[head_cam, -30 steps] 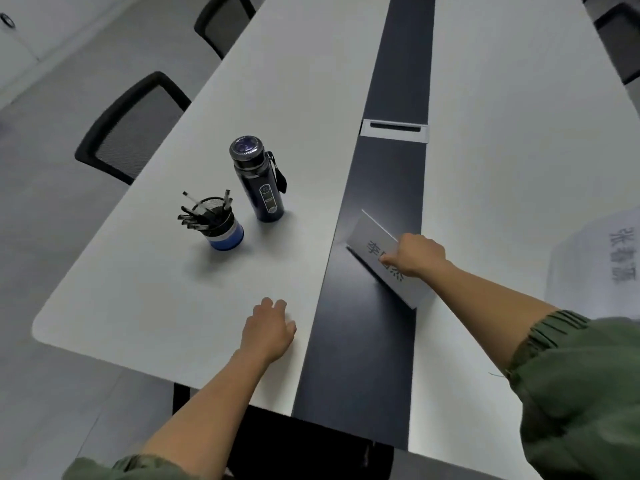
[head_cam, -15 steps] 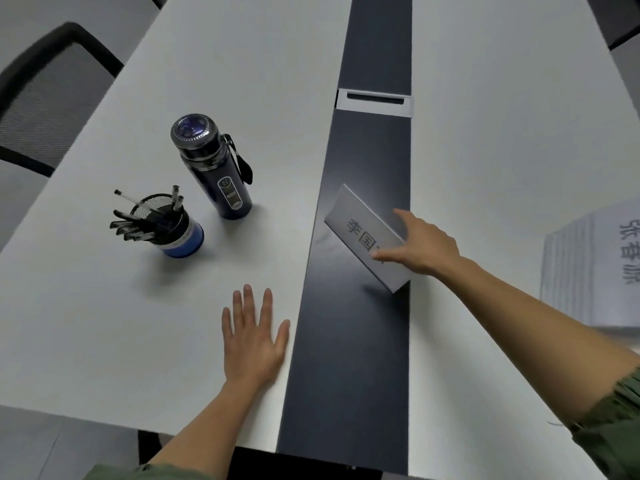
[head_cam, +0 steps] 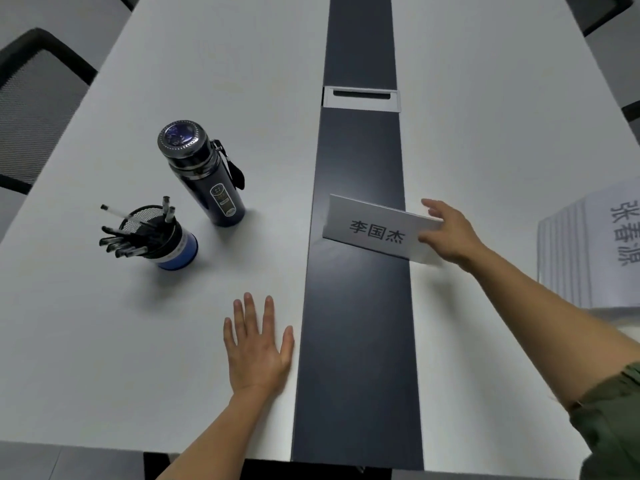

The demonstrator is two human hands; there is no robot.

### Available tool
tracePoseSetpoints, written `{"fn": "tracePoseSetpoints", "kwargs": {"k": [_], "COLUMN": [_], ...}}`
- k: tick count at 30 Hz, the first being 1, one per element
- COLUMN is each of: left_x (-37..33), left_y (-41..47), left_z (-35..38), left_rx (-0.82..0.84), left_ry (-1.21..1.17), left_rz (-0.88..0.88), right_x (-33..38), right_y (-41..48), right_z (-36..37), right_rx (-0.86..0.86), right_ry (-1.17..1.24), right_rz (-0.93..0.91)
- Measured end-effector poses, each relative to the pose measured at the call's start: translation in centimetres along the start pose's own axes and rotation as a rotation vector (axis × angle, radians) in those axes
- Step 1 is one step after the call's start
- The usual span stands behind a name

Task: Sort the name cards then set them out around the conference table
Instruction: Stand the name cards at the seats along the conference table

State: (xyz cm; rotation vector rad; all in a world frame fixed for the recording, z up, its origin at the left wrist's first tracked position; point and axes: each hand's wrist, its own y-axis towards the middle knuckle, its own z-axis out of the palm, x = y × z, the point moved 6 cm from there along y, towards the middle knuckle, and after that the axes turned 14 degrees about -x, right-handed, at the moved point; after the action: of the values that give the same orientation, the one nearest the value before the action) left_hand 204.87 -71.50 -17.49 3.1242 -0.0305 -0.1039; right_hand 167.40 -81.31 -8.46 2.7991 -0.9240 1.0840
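A white folded name card (head_cam: 374, 229) with three dark characters stands on the table's dark centre strip (head_cam: 360, 341), its printed face toward me. My right hand (head_cam: 446, 233) holds the card's right end, thumb on the front face and fingers behind it. My left hand (head_cam: 258, 344) lies flat on the white tabletop (head_cam: 104, 341), fingers spread, holding nothing. A stack of further white name cards (head_cam: 595, 244) sits at the right edge of the view, partly cut off.
A dark blue flask (head_cam: 204, 174) with a strap stands left of the strip. A blue mesh pen holder (head_cam: 162, 237) with several pens is in front of it. A white cable hatch (head_cam: 362, 98) sits in the strip farther back. A black chair (head_cam: 31, 109) stands at the left.
The name card has turned from a slanted pose to face me squarely. My right hand has shifted from its top to its right end. My left hand went from curled to flat.
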Motion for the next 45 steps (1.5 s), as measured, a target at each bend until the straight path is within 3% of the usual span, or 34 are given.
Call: {"fn": "tracePoseSetpoints", "kwargs": {"k": [3, 5, 7, 19, 32, 36, 39, 45], "left_x": [0.0, -0.1, -0.2, -0.2, 0.2, -0.1, -0.3, -0.7], "left_y": [0.0, 0.1, 0.1, 0.3, 0.4, 0.2, -0.1, 0.3], "left_z": [0.1, 0.1, 0.0, 0.0, 0.1, -0.3, -0.6, -3.7], "left_rx": [-0.016, -0.023, -0.017, 0.004, 0.007, -0.001, 0.036, 0.248], "left_ry": [0.002, 0.001, -0.005, 0.0, 0.012, -0.012, -0.052, -0.051], "left_rz": [0.006, 0.008, 0.011, 0.014, -0.005, -0.007, 0.009, 0.12], "right_x": [-2.4, -2.8, -2.0, 2.0, 1.6, -1.9, -4.3, -8.6], "right_y": [-1.0, -1.6, -1.8, 1.4, 0.6, -2.4, -6.1, -14.5], "right_z": [-0.4, 1.1, 2.6, 4.4, 4.4, 2.6, 1.7, -1.9], "right_rx": [-0.248, -0.257, -0.205, -0.156, -0.15, -0.222, -0.151, -0.113], "right_ry": [0.442, 0.658, 0.767, 0.641, 0.725, 0.639, 0.606, 0.43], "right_rz": [0.351, 0.575, 0.675, 0.631, 0.614, 0.624, 0.616, 0.481]}}
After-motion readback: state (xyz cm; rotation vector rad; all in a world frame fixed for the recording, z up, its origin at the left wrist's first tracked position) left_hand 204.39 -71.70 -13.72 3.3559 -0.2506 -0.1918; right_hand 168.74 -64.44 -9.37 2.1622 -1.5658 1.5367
